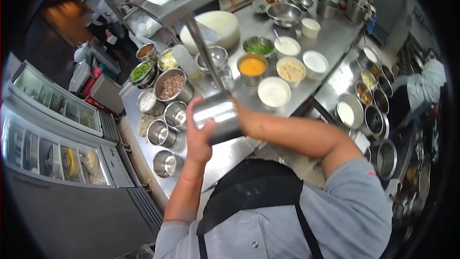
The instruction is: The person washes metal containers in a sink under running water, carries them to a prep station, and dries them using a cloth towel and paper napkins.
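Note:
A shiny steel pot (216,115), tipped on its side, is held above the counter in front of my apron. My left hand (198,140) grips its left end, with the thumb across the wall. At the other end is my right hand (245,119); its fingers are hidden by the pot, so I cannot tell whether they hold anything. Below and to the left stand several steel pots, among them one pot (161,133) and a nearer one (168,163). Beyond them a larger pot (171,86) holds brownish-pink chopped food.
On the steel counter (230,157) are an orange-filled pot (252,67), a white-filled tub (274,92) and a bowl of chopped greens (258,47). An upright metal post (206,50) rises close behind the held pot. Glass-topped freezers (62,148) stand left; another person (424,84) is at right.

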A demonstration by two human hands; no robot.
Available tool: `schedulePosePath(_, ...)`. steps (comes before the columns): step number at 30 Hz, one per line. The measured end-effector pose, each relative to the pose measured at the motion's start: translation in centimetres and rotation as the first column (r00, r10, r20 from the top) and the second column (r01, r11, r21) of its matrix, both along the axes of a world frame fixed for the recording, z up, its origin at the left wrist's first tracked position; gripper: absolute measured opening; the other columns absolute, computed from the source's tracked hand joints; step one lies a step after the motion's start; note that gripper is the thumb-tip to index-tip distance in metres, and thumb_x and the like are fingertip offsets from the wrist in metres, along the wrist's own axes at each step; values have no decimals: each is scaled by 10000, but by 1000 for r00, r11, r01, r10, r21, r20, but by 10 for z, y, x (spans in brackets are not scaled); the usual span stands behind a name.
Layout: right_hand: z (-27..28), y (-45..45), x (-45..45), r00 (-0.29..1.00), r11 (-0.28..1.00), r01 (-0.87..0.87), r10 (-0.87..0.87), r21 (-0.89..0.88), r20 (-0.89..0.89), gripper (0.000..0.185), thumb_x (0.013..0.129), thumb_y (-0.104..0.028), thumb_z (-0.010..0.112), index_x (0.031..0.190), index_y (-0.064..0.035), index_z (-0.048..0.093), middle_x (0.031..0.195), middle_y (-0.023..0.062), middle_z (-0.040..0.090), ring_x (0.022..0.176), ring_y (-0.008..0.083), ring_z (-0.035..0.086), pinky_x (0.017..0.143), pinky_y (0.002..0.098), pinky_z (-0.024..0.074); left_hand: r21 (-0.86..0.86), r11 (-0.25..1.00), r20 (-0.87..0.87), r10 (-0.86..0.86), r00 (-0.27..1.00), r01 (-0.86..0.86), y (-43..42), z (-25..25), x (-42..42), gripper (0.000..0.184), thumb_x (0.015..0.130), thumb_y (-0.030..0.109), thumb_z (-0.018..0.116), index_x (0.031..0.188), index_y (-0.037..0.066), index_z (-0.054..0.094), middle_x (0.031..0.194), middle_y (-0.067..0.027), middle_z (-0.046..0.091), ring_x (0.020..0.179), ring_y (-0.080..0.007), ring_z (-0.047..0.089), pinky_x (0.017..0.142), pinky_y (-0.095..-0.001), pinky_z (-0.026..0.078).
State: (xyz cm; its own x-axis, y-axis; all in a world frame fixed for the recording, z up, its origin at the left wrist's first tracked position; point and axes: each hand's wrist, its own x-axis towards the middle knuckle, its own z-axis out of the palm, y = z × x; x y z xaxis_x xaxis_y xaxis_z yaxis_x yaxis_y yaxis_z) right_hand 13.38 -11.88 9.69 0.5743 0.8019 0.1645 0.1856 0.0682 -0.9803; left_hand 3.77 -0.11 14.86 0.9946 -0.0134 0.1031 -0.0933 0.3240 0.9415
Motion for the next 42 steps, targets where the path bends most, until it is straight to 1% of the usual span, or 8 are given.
schedulePosePath(1,-39,13,2,740,856,117,263,503,-619,298,790,-111,667,1081,-62,623,1027,70,663,958,181,635,833,313,506,356,913,265,107,958,-200,0,5,0,710,805,397,642,1355,36,376,1218,-116,512,1116,-216,508,979,-342,381)
schedulePosePath(13,94,-10,-14,472,690,308,487,-655,735,237,714,-217,616,912,-92,657,931,126,668,819,273,645,752,386,501,-400,915,-208,-153,966,59,12,-5,4,584,866,450,535,1307,72,474,1300,-137,522,1167,-283,520,1014,-407,391)
schedulePosePath(15,-24,8,21,511,991,110,-123,77,851,258,739,-242,626,954,-101,642,904,112,669,826,235,649,735,335,500,-31,998,-39,47,998,-49,-2,14,7,579,843,349,579,1314,50,427,1252,-136,513,1121,-255,525,992,-380,398)
schedulePosePath(18,-10,17,-4,988,916,-103,140,386,-69,240,816,-194,623,1025,-93,561,1081,67,604,955,188,579,835,339,468,283,957,119,37,992,-70,4,24,7,665,775,261,656,1326,26,366,1212,-124,480,1103,-222,496,974,-329,372)
schedulePosePath(21,10,-6,-13,685,940,-168,-105,296,721,445,794,-170,665,1210,-93,526,1139,71,589,1098,183,521,929,332,418,304,944,83,-158,984,126,14,19,6,805,715,314,719,1360,20,335,1193,-123,488,1119,-220,491,968,-332,371)
schedulePosePath(27,75,-58,-39,889,985,121,-161,-120,-428,426,834,-217,677,1198,-13,590,1077,131,633,1057,219,577,939,300,432,-212,973,35,-86,996,92,57,-19,10,859,772,580,588,1382,19,362,1309,-146,498,1183,-283,508,1010,-389,406)
schedulePosePath(37,49,-71,3,-75,996,38,77,-75,994,418,773,-163,512,1136,33,582,1265,189,530,1203,290,501,1061,434,355,-439,892,-366,-286,885,106,26,8,13,558,899,416,489,1297,24,478,1257,-161,558,1133,-287,558,978,-410,435)
schedulePosePath(42,-25,-39,-56,840,978,209,-169,-21,516,520,681,-103,603,1184,19,549,1200,234,552,1129,387,519,1008,393,394,-60,992,-201,-118,972,108,19,13,25,601,840,205,636,1359,25,392,1212,-119,528,1093,-221,548,961,-356,430)
